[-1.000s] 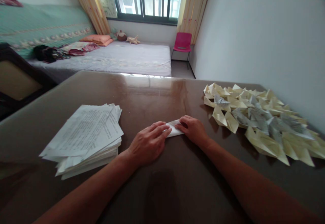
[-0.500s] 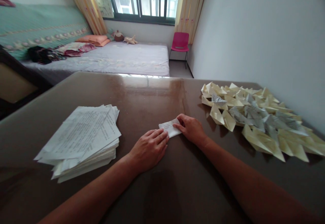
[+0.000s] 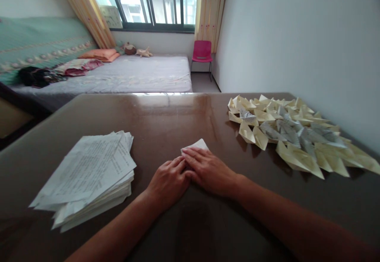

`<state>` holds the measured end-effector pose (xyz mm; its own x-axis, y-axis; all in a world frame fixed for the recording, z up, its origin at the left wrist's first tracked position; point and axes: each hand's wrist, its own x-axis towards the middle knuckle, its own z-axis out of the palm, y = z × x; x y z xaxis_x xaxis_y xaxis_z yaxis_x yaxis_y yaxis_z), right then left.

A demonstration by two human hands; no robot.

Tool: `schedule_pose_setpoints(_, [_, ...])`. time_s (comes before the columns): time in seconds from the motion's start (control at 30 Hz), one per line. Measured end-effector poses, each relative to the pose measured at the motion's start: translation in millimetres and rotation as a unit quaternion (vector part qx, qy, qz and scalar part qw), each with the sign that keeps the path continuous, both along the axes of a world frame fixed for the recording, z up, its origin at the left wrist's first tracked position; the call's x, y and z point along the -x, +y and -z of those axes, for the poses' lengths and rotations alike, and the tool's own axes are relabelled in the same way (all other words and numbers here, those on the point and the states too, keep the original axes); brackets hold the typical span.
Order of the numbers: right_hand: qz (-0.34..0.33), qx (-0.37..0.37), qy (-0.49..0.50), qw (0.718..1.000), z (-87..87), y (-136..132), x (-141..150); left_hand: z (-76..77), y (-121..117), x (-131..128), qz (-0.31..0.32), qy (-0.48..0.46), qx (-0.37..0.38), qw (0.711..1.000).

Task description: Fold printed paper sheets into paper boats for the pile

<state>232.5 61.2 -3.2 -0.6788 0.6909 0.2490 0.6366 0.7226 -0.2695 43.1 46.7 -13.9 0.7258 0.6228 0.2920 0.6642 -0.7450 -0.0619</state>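
Note:
A small folded piece of white printed paper [image 3: 194, 145] lies on the brown table [image 3: 178, 111] in front of me. My right hand [image 3: 208, 169] lies flat across its near part, fingers stretched out and pressing down. My left hand [image 3: 168, 181] rests flat beside it on the left, its fingertips touching the right hand's fingers at the paper's near edge. Most of the paper is hidden under my hands; only its far corner shows.
A thick stack of printed sheets [image 3: 89, 175] sits at the left of the table. A heap of several folded paper shapes [image 3: 291, 135] covers the right side by the white wall. Beyond the table are a bed [image 3: 127, 72], a pink chair [image 3: 202, 52] and a window.
My right hand slid left and towards me over the folded paper, covering most of it. My left hand stayed flat beside it. The view has turned a little to the right.

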Motion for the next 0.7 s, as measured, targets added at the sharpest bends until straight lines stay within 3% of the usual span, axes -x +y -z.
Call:
schedule_pose_setpoints(0.17, [-0.003, 0.086, -0.060, 0.995, 15.2, -7, -6, -1.8, 1, 2, 0.008, -0.004, -0.004, 1.000])
schedule_pose_setpoints(0.37, [0.002, 0.061, -0.079, 0.995, 22.4, 3, -20, -3.7, 0, 1, 0.007, 0.001, -0.032, 0.999])
schedule_pose_setpoints(0.7, [0.077, 0.037, -0.107, 0.991, 23.7, 8, -31, -10.8, -4, 0, 0.001, 0.013, -0.061, 0.998])
